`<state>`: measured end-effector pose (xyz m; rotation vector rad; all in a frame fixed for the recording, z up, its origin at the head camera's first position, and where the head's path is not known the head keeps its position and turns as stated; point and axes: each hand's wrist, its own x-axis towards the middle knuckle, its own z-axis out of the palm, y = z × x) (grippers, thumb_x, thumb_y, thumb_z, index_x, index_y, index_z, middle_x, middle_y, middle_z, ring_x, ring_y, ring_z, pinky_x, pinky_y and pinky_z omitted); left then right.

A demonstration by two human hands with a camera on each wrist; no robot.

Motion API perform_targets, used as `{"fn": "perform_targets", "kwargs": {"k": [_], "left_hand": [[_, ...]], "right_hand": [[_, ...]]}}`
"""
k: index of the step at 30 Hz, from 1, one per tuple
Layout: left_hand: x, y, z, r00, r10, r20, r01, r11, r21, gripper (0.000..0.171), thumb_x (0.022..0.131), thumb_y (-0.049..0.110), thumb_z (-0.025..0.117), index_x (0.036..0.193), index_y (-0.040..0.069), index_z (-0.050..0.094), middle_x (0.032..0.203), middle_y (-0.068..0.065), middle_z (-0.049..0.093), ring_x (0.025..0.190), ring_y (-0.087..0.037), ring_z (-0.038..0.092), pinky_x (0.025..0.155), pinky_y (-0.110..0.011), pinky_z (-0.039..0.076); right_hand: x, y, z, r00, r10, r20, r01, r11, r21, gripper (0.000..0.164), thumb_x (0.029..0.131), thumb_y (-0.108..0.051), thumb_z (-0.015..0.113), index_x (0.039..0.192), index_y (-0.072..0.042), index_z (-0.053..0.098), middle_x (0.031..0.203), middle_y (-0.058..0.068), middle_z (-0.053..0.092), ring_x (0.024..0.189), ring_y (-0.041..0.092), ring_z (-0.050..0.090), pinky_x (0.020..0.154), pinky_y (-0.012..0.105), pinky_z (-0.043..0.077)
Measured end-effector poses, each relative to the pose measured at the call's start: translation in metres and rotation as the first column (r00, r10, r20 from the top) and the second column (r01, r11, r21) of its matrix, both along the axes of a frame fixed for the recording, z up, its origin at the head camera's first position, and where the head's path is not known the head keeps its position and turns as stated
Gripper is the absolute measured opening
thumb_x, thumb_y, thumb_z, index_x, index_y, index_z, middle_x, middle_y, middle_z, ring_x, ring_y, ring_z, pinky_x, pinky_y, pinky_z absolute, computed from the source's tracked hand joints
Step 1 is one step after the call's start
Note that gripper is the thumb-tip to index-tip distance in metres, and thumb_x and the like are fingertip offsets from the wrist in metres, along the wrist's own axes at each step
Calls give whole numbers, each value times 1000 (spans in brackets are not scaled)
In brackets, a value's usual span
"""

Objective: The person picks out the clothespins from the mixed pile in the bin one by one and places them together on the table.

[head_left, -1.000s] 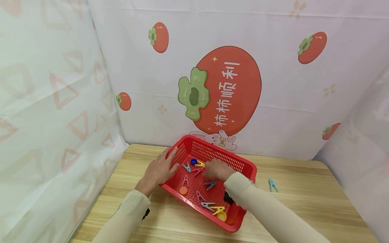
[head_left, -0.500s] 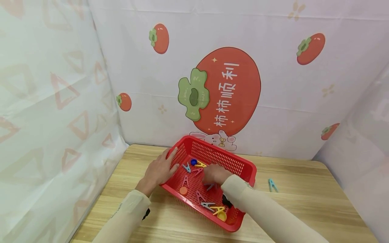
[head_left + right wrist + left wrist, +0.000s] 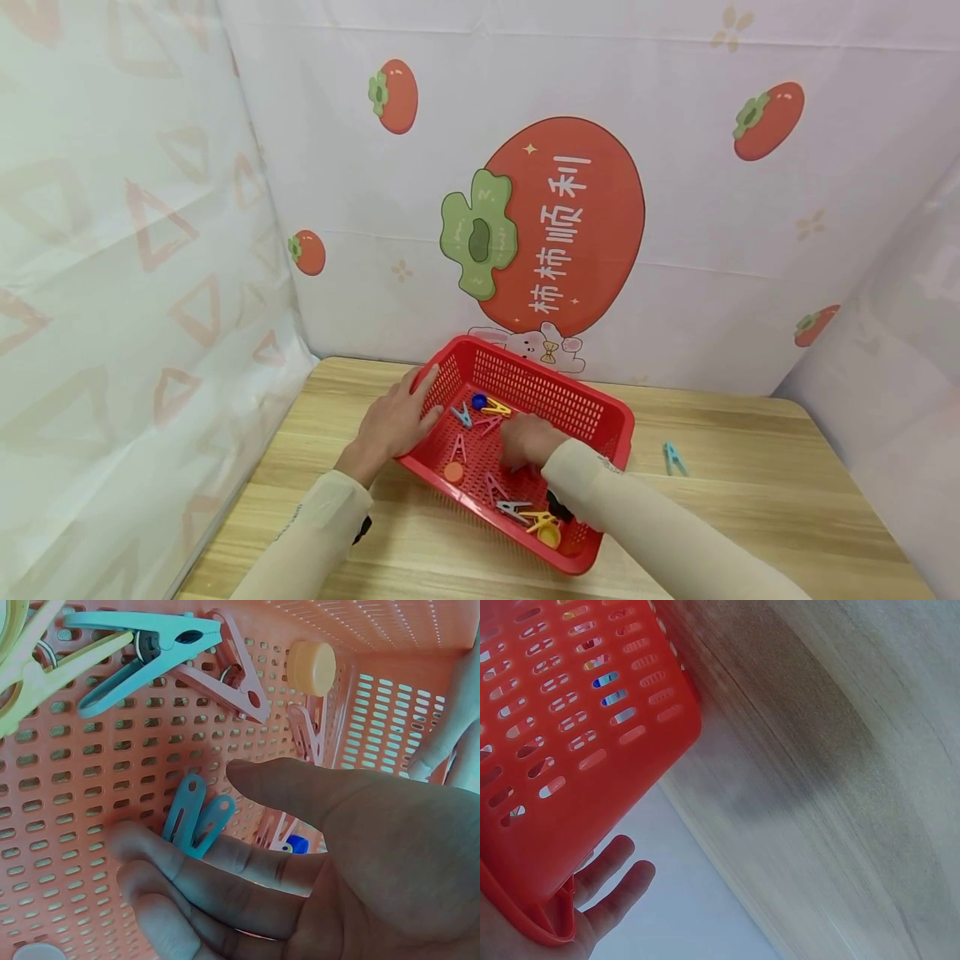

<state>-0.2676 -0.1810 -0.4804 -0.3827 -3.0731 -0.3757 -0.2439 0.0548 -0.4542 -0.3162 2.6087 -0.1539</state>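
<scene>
Since half a second earlier, the right-hand grip [image 3: 528, 442] had moved slightly lower in the red basket [image 3: 627, 421], hiding more of the teal clothespin [image 3: 185, 816] from the head view. The clothespin was at the perforated floor, right by the fingers; contact was unclear. That grip stood wide, thumb well apart from loosely bent fingers, nothing firmly held. The left-hand grip [image 3: 395, 421] straddled the left rim, thumb inside, holding it. A fumble seemed likeliest: closing off-centre could skid the clothespin away, or its ends might snag in the holes. A sideways sweep could disturb the pink clothespin [image 3: 489, 424] just beyond. Should the left hold loosen, the basket might slide on the desk [image 3: 750, 500].
</scene>
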Motion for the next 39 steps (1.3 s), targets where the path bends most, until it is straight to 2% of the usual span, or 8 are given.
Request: {"fn": "perform_targets", "kwargs": {"k": [10, 14, 16, 21, 24, 27, 30, 39], "left_hand": [[1, 0, 0, 1000, 0, -5, 0, 1000, -7, 82, 107, 47, 64, 175, 23, 26, 171, -19, 39, 124, -37, 63, 99, -57, 63], [1, 0, 0, 1000, 0, -5, 0, 1000, -5, 82, 107, 47, 64, 175, 22, 26, 171, -19, 38, 125, -37, 63, 99, -58, 62], [1, 1, 1, 1000, 0, -4, 0, 1000, -3, 82, 106, 46, 64, 175, 22, 26, 171, -19, 38, 125, -38, 63, 99, -58, 63], [0, 1, 1, 1000, 1, -6, -1, 1000, -1, 82, 106, 46, 65, 175, 22, 26, 171, -19, 39, 124, -38, 63, 98, -57, 63], [0, 1, 1, 1000, 0, -4, 0, 1000, 0, 83, 106, 46, 65, 175, 22, 26, 171, -19, 39, 124, -37, 63, 98, -57, 63], [0, 1, 1, 1000, -1, -3, 1, 1000, -2, 83, 106, 46, 65, 175, 22, 26, 171, -19, 38, 124, -37, 63, 99, -57, 63], [0, 1, 1, 1000, 0, -5, 0, 1000, -4, 82, 106, 46, 64, 175, 22, 26, 171, -19, 38, 124, -37, 63, 99, -57, 63], [0, 0, 0, 1000, 4, -7, -4, 1000, -6, 82, 107, 47, 63, 175, 22, 26, 171, -19, 38, 125, -38, 63, 99, -58, 62]], "right_hand": [[-7, -2, -13, 999, -27, -16, 28, 999, 20, 32, 94, -26, 84, 70, -14, 66, 67, 1, 57, 58, 16, 51, 55, 29, 39], [-24, 4, -38, 999, 17, -30, -16, 999, 38, 34, 94, -35, 84, 72, -15, 67, 68, 1, 57, 60, 17, 52, 57, 31, 43], [-26, 5, -41, 998, 38, -40, -37, 998, 44, 35, 94, -38, 83, 73, -16, 66, 68, 0, 57, 61, 17, 53, 57, 31, 45], [-11, 1, -17, 997, 27, -75, -23, 998, 53, 29, 98, -36, 81, 84, -13, 68, 73, 2, 60, 65, 18, 54, 61, 31, 46], [-3, -1, -9, 992, 37, -119, -28, 997, 76, 25, 101, -34, 77, 107, -10, 75, 80, 5, 63, 69, 19, 54, 64, 33, 46], [-1, -2, -7, 988, 48, -148, -32, 994, 107, 40, 104, -32, 73, 138, -11, 71, 92, 7, 68, 75, 21, 54, 66, 36, 47], [-1, -3, -6, 988, 48, -149, -29, 991, 127, 50, 106, -31, 69, 153, -15, 63, 100, 8, 71, 77, 22, 54, 67, 36, 47], [-5, 4, -5, 987, 35, -159, -15, 992, 127, 35, 103, -23, 72, 138, -17, 69, 94, 7, 68, 79, 23, 58, 70, 38, 56]]}}
